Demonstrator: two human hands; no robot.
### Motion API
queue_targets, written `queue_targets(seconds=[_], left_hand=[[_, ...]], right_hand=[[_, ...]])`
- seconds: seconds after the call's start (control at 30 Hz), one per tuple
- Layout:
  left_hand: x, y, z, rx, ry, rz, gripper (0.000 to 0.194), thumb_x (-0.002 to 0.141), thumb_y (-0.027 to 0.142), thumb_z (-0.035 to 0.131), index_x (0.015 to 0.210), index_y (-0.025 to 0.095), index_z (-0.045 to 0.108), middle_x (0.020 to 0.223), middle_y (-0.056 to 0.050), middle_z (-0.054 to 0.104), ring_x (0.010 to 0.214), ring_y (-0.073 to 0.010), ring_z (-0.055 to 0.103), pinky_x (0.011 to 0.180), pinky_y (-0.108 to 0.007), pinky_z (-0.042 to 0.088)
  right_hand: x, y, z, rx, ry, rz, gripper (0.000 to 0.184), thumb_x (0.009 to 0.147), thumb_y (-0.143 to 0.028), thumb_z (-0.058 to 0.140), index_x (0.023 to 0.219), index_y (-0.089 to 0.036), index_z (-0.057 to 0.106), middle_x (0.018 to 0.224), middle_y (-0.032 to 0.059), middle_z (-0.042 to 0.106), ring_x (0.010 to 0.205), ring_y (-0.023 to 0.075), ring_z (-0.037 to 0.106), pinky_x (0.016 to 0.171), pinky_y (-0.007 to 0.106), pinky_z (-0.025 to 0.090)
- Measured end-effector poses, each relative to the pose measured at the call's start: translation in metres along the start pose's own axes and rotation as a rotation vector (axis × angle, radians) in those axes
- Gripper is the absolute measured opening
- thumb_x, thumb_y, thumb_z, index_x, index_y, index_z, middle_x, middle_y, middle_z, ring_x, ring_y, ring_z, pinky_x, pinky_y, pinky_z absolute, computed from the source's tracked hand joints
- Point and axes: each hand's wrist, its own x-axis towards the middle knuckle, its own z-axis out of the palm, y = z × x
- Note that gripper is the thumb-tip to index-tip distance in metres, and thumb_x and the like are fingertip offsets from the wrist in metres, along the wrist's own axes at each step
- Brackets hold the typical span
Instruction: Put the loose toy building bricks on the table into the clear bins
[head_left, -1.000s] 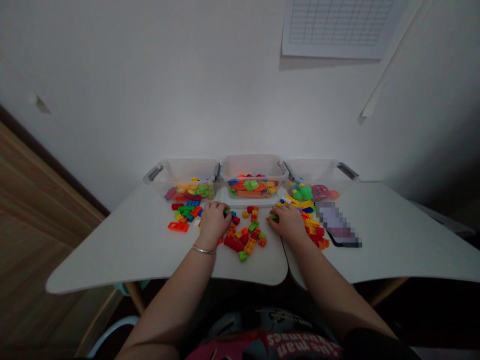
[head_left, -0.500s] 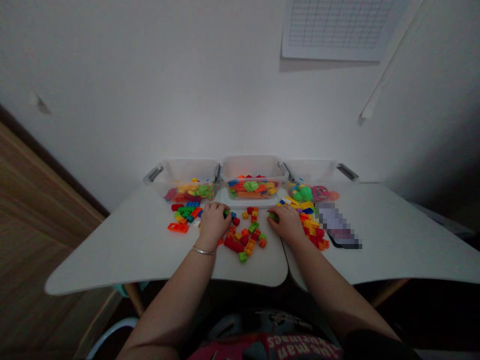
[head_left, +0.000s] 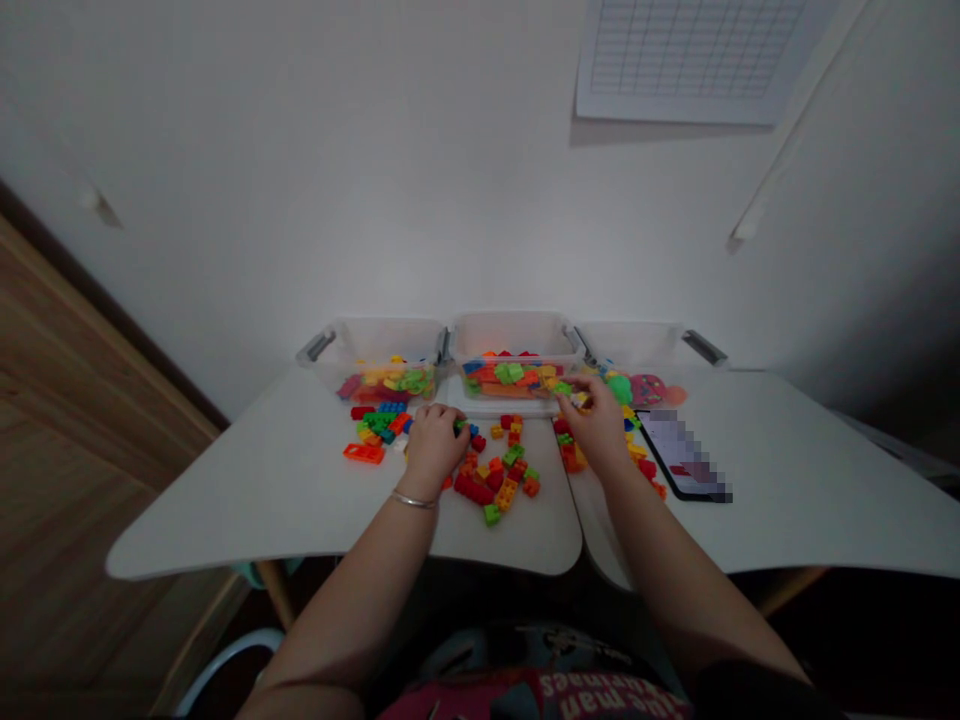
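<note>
My left hand (head_left: 436, 445) rests on the table at the left of the middle pile, fingers curled round a small green building block (head_left: 460, 427) that mostly hides behind them. Raised by the front right corner of the middle clear plastic box (head_left: 517, 325), my right hand (head_left: 596, 425) pinches another green block (head_left: 562, 388) between thumb and fingers. Between the hands lie loose blocks, among them a long red block (head_left: 474, 489), an orange block (head_left: 505, 494) and a green block (head_left: 491, 514). Colourful blocks partly fill the middle box.
A left clear box (head_left: 382, 335) and a right clear box (head_left: 637, 340) flank the middle one, both holding colourful pieces. Left of my left hand sits a mixed pile with a flat orange piece (head_left: 364, 454). A phone (head_left: 675, 455) lies right of the right-hand blocks.
My right hand has lifted from the table and moved forward to the middle box's corner with the green block. My left hand stays in place. The view has shifted slightly.
</note>
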Motion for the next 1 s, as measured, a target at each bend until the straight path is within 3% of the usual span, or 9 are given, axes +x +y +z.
queue_targets(seconds=[0.13, 0.23, 0.37, 0.5, 0.8, 1.0], left_hand=[[0.000, -0.001, 0.001, -0.003, 0.013, 0.005, 0.025, 0.087, 0.033, 0.054, 0.101, 0.021, 0.071, 0.107, -0.009, 0.067, 0.107, -0.0282, 0.053, 0.096, -0.040, 0.042], [0.000, -0.001, 0.003, -0.004, 0.013, 0.000, 0.025, 0.087, 0.034, 0.055, 0.101, 0.021, 0.071, 0.107, -0.009, 0.067, 0.107, -0.0281, 0.053, 0.096, -0.040, 0.043], [0.000, -0.002, 0.005, -0.007, 0.032, -0.002, 0.026, 0.087, 0.034, 0.055, 0.102, 0.020, 0.071, 0.107, -0.009, 0.068, 0.107, -0.0285, 0.053, 0.094, -0.039, 0.043], [0.000, -0.001, 0.005, -0.003, 0.034, 0.001, 0.025, 0.087, 0.033, 0.056, 0.101, 0.020, 0.072, 0.106, -0.009, 0.068, 0.107, -0.0281, 0.053, 0.095, -0.039, 0.043], [-0.001, 0.000, 0.004, 0.002, 0.034, -0.010, 0.025, 0.086, 0.034, 0.056, 0.101, 0.020, 0.072, 0.106, -0.008, 0.067, 0.107, -0.0282, 0.053, 0.094, -0.038, 0.043], [0.000, -0.002, 0.005, 0.000, 0.041, -0.004, 0.024, 0.086, 0.033, 0.056, 0.100, 0.021, 0.072, 0.106, -0.008, 0.068, 0.107, -0.0284, 0.053, 0.094, -0.038, 0.043]], right_hand=[[0.025, -0.010, 0.001, 0.122, 0.146, 0.022, 0.023, 0.079, -0.035, 0.061, 0.097, -0.021, 0.059, 0.098, 0.0074, 0.069, 0.088, 0.0196, 0.063, 0.071, 0.031, 0.048], [0.044, -0.010, 0.005, 0.161, 0.163, 0.004, 0.021, 0.080, -0.035, 0.060, 0.096, -0.021, 0.058, 0.097, 0.0062, 0.069, 0.089, 0.0191, 0.064, 0.073, 0.031, 0.048], [0.068, -0.002, 0.017, 0.138, 0.086, -0.044, 0.017, 0.082, -0.034, 0.058, 0.093, -0.020, 0.061, 0.100, 0.0073, 0.070, 0.093, 0.0207, 0.063, 0.078, 0.034, 0.048], [0.081, 0.007, 0.030, -0.031, -0.023, -0.061, 0.014, 0.080, -0.029, 0.057, 0.087, -0.019, 0.065, 0.096, 0.0086, 0.072, 0.094, 0.0244, 0.062, 0.089, 0.040, 0.046], [0.084, 0.011, 0.032, -0.302, -0.162, -0.067, 0.022, 0.087, -0.028, 0.053, 0.094, -0.016, 0.070, 0.101, 0.0137, 0.072, 0.100, 0.0299, 0.061, 0.094, 0.043, 0.043], [0.078, 0.011, 0.030, -0.341, -0.253, -0.181, 0.028, 0.090, -0.031, 0.050, 0.103, -0.015, 0.070, 0.108, 0.0135, 0.071, 0.109, 0.0294, 0.059, 0.101, 0.045, 0.040]])
